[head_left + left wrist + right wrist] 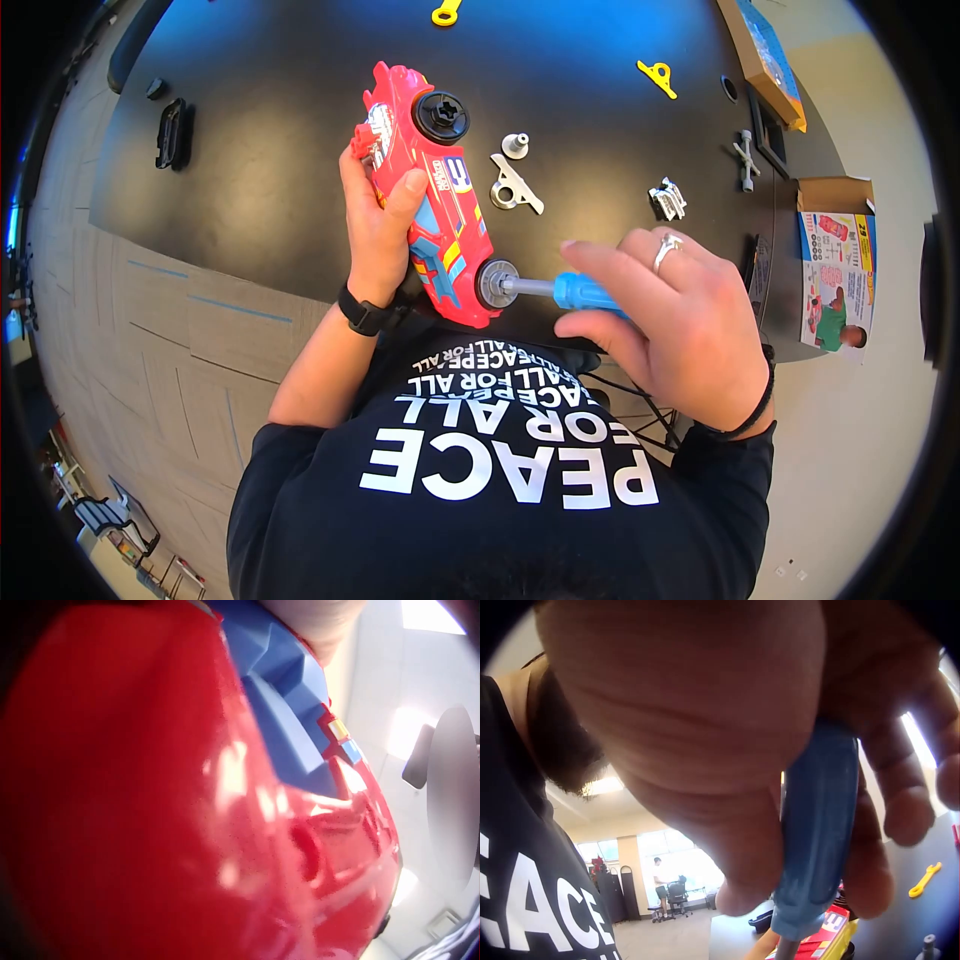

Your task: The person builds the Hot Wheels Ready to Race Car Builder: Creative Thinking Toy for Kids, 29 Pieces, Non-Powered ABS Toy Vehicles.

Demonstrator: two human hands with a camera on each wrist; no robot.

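My left hand (380, 235) grips a red toy car (455, 225), held on its side above the table edge, thumb across its body. Its red shell (135, 780) and blue panel (281, 727) fill much of the left wrist view. A black wheel (441, 117) shows at the upper end; a wheel with a grey hub (497, 284) is at the lower end. My right hand (680, 315) holds a blue-handled toy screwdriver (585, 292), its grey shaft meeting that hub. In the right wrist view, the blue handle (817, 825) lies between thumb and fingers.
On the black table (300, 180) lie a grey ringed piece (516, 190), a grey cone-shaped piece (516, 146), a silver part (667, 199), a yellow wrench (657, 78), a grey cross-shaped piece (746, 160) and a black part (172, 134). A printed box (838, 265) stands right.
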